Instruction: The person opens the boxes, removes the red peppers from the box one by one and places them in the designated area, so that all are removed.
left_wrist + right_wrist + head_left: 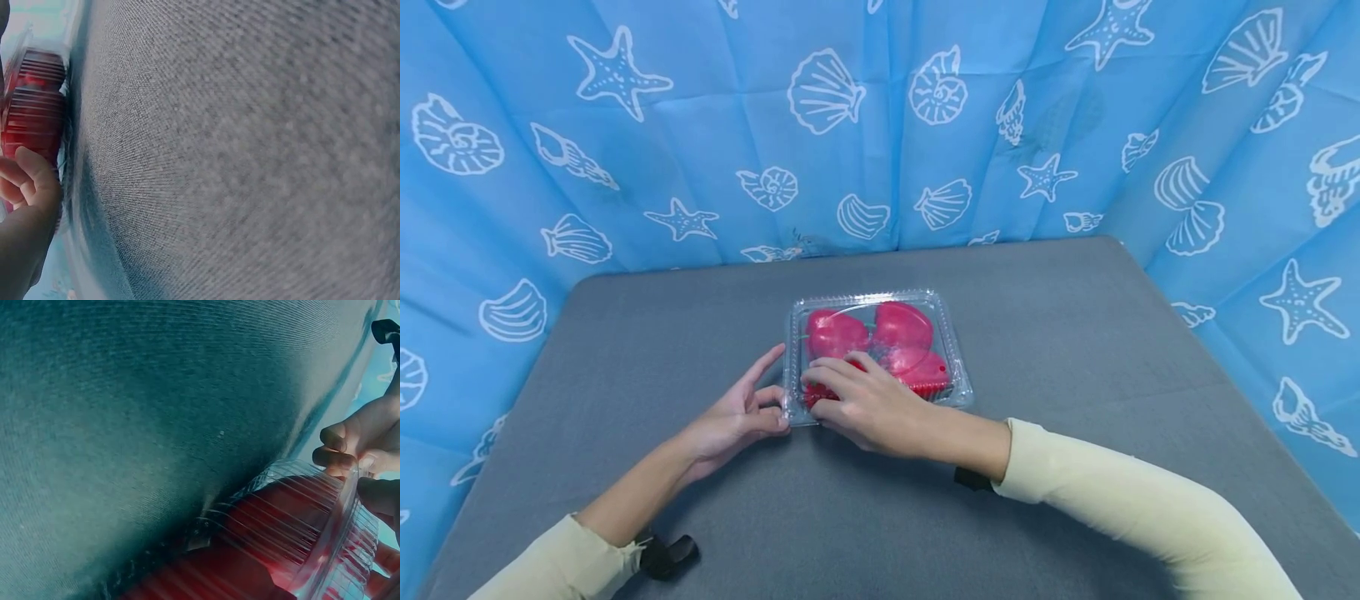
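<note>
Box (957,354): clear plastic, roughly square, lying flat near the middle of the desk (1037,325). Its walls were finely ribbed and its wide rim crimped; bright glare ran along the far edge, and the walls looked glassy in the right wrist view. Contents: red pieces (902,325), glossy and rounded, showing plainly through the lid (880,295). Three were easy to make out from above, two with a bit of green at the stem end; more red showed under the fingers at the front left. Exact count could not be made. From the side, the ribs broke the red into stripes.

Left hand (730,425) was at the front left corner, thumb and bent fingers pinching the rim, index finger stretched along the left edge. Right hand (876,408) reached across the front, bent fingers gripping the front left part of the box, partly covering the red there. Whether the lid was fully fastened could not be told.

Surroundings: grey cloth on the desk; behind and at the sides, a blue curtain (700,125) with white shells and starfish. Sleeves (1120,492) were pale yellow.
</note>
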The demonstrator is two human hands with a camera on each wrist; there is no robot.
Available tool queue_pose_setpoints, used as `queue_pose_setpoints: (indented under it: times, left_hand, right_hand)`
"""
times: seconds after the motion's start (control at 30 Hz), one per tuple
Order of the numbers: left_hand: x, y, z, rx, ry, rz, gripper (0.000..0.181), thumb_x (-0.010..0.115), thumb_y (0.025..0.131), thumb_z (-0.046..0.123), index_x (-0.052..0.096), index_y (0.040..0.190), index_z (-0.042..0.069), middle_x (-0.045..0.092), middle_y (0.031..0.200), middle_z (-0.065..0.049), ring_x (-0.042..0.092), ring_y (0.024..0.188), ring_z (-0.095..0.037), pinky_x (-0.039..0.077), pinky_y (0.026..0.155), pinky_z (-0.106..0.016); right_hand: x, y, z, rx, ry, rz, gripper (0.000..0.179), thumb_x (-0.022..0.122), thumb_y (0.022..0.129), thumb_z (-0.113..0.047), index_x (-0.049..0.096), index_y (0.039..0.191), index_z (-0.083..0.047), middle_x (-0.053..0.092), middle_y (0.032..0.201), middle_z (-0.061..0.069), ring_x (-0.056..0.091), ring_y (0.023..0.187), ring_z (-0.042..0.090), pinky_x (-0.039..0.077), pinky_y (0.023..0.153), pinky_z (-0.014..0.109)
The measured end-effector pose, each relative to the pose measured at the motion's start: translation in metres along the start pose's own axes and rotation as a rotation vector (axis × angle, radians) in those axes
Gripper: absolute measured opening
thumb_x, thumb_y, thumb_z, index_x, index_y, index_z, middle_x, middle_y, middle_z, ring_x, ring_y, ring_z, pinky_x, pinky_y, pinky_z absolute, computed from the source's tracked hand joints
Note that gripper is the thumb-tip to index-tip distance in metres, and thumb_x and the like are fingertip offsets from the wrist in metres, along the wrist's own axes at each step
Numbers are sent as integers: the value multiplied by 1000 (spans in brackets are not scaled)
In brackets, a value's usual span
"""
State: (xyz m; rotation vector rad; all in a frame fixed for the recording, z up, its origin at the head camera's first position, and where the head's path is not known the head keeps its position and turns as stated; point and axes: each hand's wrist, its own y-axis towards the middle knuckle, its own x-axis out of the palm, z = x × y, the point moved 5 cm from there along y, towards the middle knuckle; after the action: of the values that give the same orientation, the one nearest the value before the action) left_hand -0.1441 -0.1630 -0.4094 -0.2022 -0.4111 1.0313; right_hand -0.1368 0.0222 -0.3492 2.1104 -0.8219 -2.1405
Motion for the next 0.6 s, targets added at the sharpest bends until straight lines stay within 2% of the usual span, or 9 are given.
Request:
queue_pose_setpoints:
  times: [0.27,0.6]
  left_hand:
    - [2,3,-1,12,1,-15,100,61,91,-1,-2,159,36,59,109,-2,63,106,-21,45,99,-43]
    - [4,5,-1,-12,-19,-15,99,61,92,1,-2,157,40,58,105,0,62,105,-20,43,99,-43]
  right_hand:
    - [0,1,0,-10,1,-8,29,83,81,-24,74,106,-13,60,131,9,48,129,23,43,103,43]
    - [1,0,-1,-11,-42,-44,36,85,78,-28,72,107,-12,58,131,8,48,127,22,43,102,44]
